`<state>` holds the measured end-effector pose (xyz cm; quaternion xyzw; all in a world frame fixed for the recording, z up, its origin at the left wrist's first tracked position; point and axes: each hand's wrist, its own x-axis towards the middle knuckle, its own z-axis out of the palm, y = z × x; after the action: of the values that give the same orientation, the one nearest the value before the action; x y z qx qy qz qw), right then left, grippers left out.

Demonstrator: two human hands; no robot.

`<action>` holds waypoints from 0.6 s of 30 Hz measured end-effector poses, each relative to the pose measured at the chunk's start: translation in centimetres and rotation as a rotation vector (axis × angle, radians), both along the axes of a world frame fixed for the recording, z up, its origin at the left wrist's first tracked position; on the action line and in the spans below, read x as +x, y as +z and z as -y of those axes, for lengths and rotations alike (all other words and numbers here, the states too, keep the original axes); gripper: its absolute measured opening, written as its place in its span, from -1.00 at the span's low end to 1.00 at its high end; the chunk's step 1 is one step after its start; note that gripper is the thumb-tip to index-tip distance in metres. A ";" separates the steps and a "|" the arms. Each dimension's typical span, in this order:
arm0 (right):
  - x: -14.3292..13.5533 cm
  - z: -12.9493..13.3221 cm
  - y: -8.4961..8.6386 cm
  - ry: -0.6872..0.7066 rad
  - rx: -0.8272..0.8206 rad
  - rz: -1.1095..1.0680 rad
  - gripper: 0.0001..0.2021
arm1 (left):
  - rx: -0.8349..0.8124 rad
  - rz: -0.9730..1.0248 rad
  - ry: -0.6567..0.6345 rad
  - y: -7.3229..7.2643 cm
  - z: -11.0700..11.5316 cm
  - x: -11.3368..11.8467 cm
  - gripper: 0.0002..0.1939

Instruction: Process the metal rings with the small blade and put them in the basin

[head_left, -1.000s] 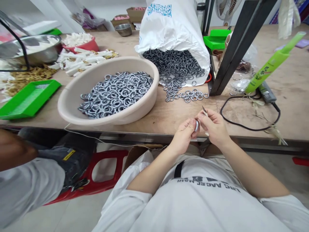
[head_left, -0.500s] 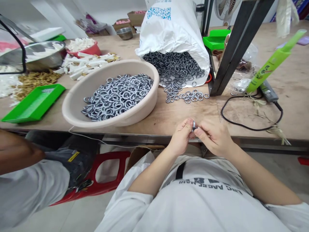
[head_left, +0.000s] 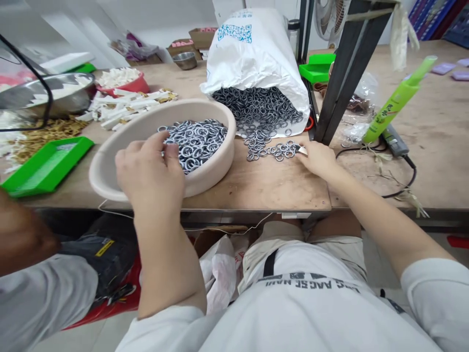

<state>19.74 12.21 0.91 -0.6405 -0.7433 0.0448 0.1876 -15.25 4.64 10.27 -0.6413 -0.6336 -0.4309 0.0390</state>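
Note:
My left hand point(head_left: 152, 168) is over the near side of a beige basin point(head_left: 106, 161) heaped with grey metallic rings point(head_left: 200, 142). Its thumb and index finger are curled but apart, and I make out no ring held between them. My right hand point(head_left: 317, 159) rests at the right end of a small spread of loose rings point(head_left: 280, 150) on the table. Its fingers are pinched on a small shiny piece point(head_left: 302, 150), too small to identify, right beside the rings. Behind lies a white sack point(head_left: 252, 58), its mouth spilling darker rings point(head_left: 260, 105).
A black metal post point(head_left: 337, 73) stands behind my right hand. To its right are a lime-green tube point(head_left: 394, 110) and a corded grey tool point(head_left: 395, 142). A green tray point(head_left: 47, 166) lies at left, near a co-worker's arm point(head_left: 25, 234). White strips point(head_left: 124, 107) sit behind the basin.
My hands were together at the table edge, working on a small ring-like piece. They have separated: the left moved left over the basin, the right forward to the loose rings.

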 end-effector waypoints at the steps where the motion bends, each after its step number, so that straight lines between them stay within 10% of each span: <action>1: -0.2 -0.6 -0.2 0.011 -0.008 0.024 -0.61 | 0.025 -0.095 0.079 0.1 0.0 -0.3 -0.48; 3: -0.6 -1.3 -0.5 0.013 -0.014 0.032 -0.64 | 0.113 -0.228 0.107 -0.3 0.6 0.9 -0.51; 6: -0.8 -0.7 -0.4 0.025 -0.009 0.033 -0.64 | 0.165 -0.093 -0.189 -2.6 1.9 5.5 -0.72; 12: -1.5 7.1 0.8 0.410 0.187 -0.437 -0.65 | -0.578 0.882 -0.704 -8.2 2.6 14.0 -0.52; 18: -2.8 11.9 -0.1 0.433 0.265 -0.706 -0.69 | -0.878 1.467 -0.830 -8.9 4.5 16.3 -0.46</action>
<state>16.95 0.34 0.83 -0.3856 -0.7500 0.2034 0.4974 1.06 0.10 1.37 -0.3422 -0.3272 -0.4289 -0.7693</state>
